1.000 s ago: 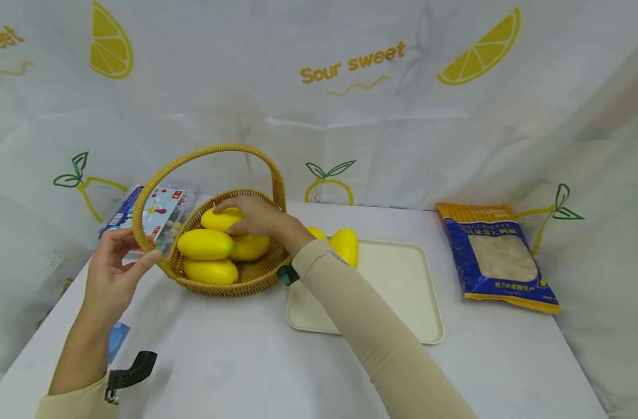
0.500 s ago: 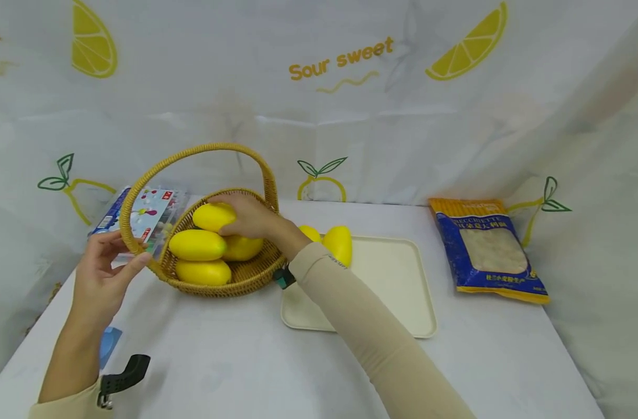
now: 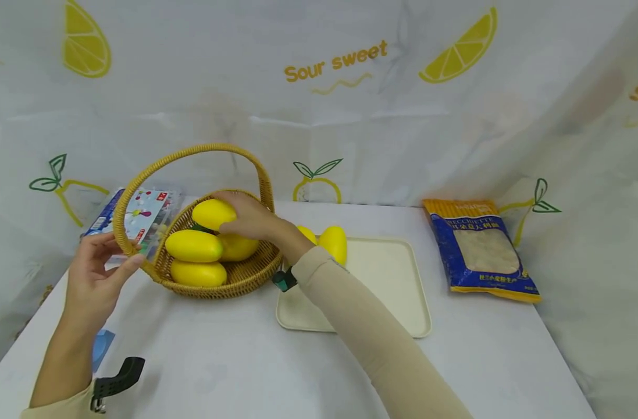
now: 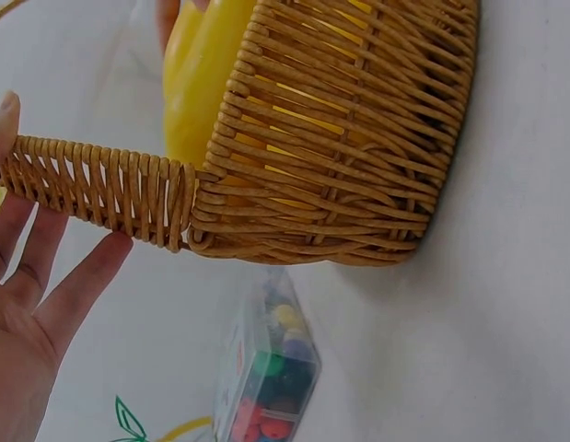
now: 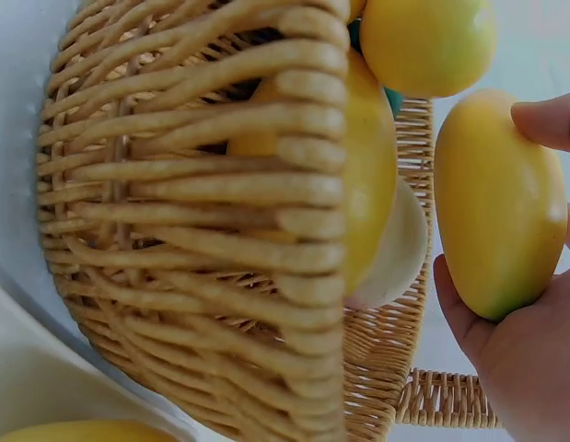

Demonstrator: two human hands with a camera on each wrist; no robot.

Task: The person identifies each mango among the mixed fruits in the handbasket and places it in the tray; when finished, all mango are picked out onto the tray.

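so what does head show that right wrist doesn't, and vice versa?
Head only: mainly the left hand pinching the wicker basket by its handle, the orecchiette bag and the labelled plastic box.

Right wrist only: the green end of the held mango, plus a pale rounded item inside the basket, partly hidden; can't tell what.

Both: right hand gripping that mango, the basket, other mangoes, part of the tray.
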